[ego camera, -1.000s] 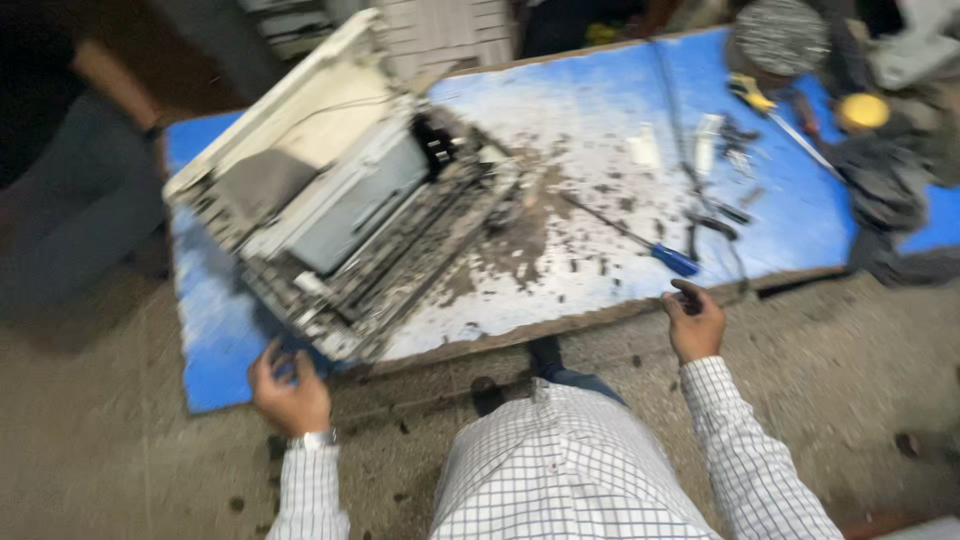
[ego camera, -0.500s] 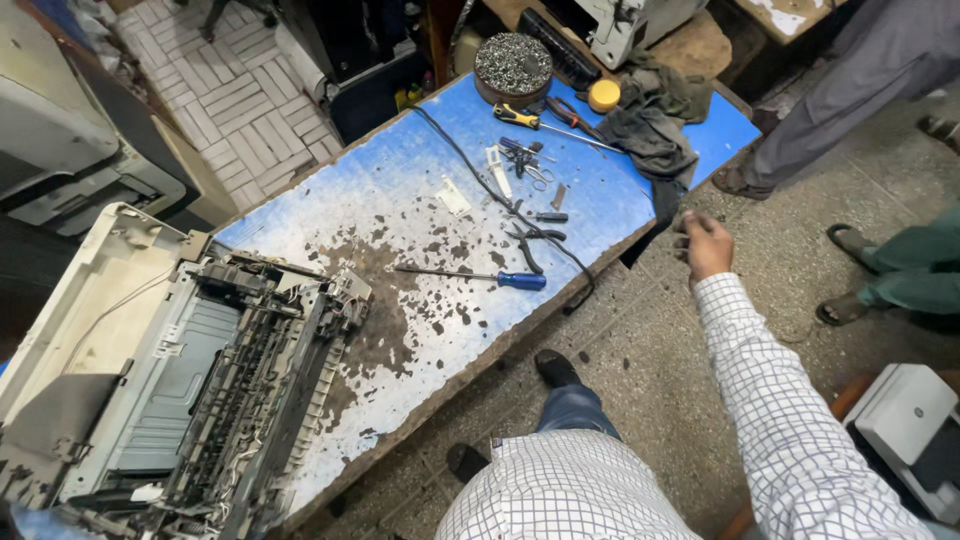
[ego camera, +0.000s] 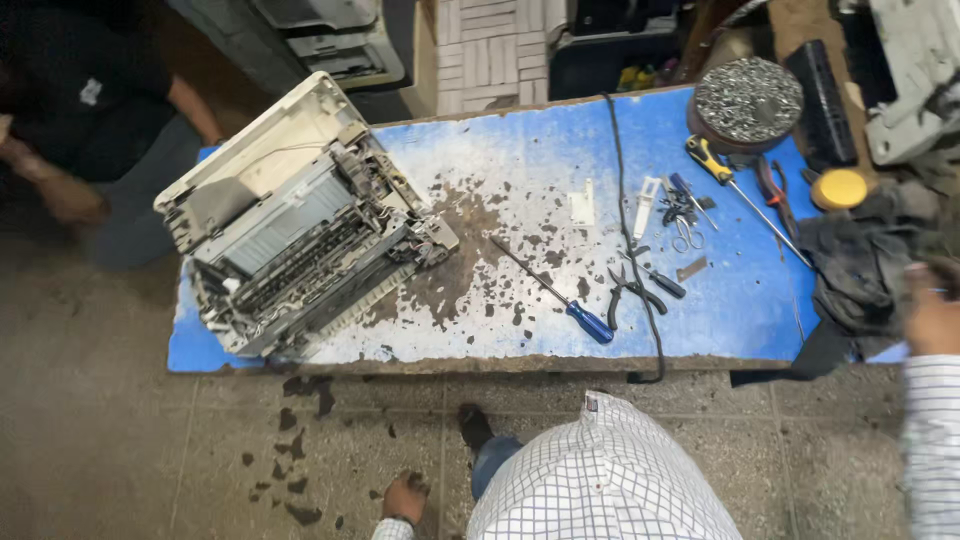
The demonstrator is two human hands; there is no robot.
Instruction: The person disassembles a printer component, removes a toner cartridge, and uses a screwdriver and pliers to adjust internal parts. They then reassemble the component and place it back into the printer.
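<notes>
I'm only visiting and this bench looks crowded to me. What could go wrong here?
The opened printer overhangs the left front corner of the blue table; a knock might tip it off. The black cable runs across the tools and drops over the front edge, so it might snag and drag the pliers or the blue-handled screwdriver. The right hand is at the dark cloth, which might hide sharp tools.
</notes>
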